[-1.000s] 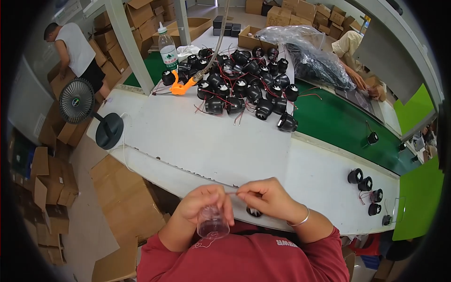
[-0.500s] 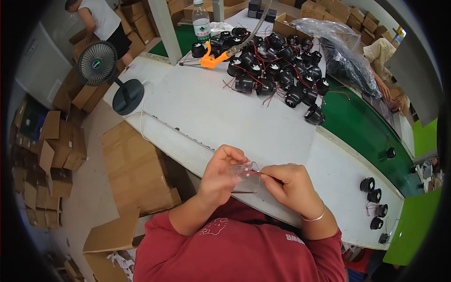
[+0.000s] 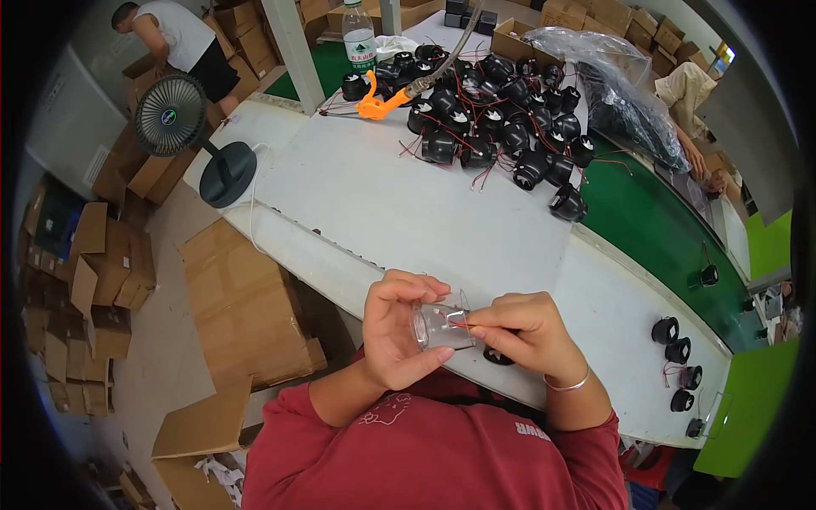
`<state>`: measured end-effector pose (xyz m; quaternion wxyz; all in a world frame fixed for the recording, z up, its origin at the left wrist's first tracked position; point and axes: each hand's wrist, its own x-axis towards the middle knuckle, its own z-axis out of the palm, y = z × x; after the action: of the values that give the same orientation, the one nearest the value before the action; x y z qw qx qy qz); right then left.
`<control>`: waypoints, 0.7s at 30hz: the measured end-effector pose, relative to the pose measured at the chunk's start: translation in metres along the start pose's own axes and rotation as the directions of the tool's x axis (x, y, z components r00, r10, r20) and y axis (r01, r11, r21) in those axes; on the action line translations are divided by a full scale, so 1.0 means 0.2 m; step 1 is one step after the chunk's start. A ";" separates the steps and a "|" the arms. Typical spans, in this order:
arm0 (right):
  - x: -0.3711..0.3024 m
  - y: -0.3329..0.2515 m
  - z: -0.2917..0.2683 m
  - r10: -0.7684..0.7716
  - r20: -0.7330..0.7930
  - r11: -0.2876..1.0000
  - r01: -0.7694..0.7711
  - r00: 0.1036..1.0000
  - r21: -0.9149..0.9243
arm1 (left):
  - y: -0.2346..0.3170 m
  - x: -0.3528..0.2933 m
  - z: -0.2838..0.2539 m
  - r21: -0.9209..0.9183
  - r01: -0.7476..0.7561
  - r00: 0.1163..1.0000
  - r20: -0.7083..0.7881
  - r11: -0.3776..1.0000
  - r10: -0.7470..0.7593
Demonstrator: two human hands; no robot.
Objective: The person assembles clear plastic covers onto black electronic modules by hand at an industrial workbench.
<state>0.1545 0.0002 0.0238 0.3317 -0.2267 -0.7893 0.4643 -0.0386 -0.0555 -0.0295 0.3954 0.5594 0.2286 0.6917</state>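
A clear plastic cup-shaped part (image 3: 435, 335) lies on its side in my left hand (image 3: 388, 333), the thumb below it and the fingers curled above. Its wide rim faces my right hand (image 3: 529, 337). Thin red and dark wires (image 3: 460, 325) are pinched between the thumb and forefinger of that hand, at the rim of the cup. Their far ends reach inside it, too small to make out fully. Just under my right hand shows a black round part (image 3: 496, 356), mostly hidden by the fingers. Both hands are over the front edge of the white table (image 3: 365, 204).
Many black round parts with red wires (image 3: 510, 119) are heaped at the back. An orange-handled air gun (image 3: 382, 104) hangs beside a water bottle (image 3: 359, 42). A fan (image 3: 228, 174) stands left, cardboard boxes (image 3: 246, 306) below. Several black parts (image 3: 677, 350) line the right side.
My left hand has opened around the clear cup, its thumb lowered, so more of the cup shows. My right hand still pinches the wires. The black part beneath it has come into view.
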 end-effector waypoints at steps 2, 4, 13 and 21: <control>0.01 0.02 -0.02 -0.128 0.020 0.975 0.130 0.992 -0.183 | 0.00 -0.01 0.00 -0.052 0.023 1.000 -0.005 0.998 -0.024; 0.01 0.04 -0.01 -0.249 0.063 0.899 0.255 0.966 -0.355 | 0.00 -0.01 0.01 -0.067 0.038 0.999 -0.012 0.997 -0.039; -0.01 0.02 0.07 -0.095 -0.172 0.988 0.072 0.981 -0.135 | -0.03 -0.02 0.04 -0.050 0.004 1.000 -0.007 0.999 -0.005; -0.04 0.01 0.08 0.342 -0.085 0.897 -0.299 0.936 0.325 | 0.04 0.04 0.03 0.127 0.235 0.943 0.211 0.964 -0.257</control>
<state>0.1482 -0.0141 0.0142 0.3362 -0.3316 -0.6341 0.6123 -0.0356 -0.0544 -0.0170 0.4736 0.6204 0.2846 0.5566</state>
